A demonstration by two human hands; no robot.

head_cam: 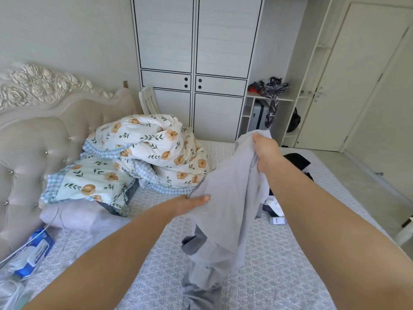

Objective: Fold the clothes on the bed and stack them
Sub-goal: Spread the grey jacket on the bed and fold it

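Observation:
A light grey garment (225,204) with darker grey patches hangs above the bed (279,265), its lower end trailing onto the patterned cover. My right hand (266,151) grips its top edge, raised high. My left hand (192,203) holds the garment's left edge lower down, thumb on top and fingers hidden behind the cloth. More clothes, dark and white (281,198), lie in a loose heap on the bed behind my right forearm.
A rolled floral duvet (156,151) and pillow (91,182) sit by the padded headboard (40,142). A pale pink item (73,217) and a blue-white packet (35,251) lie at left. A white wardrobe (194,63), shelves and a door stand beyond.

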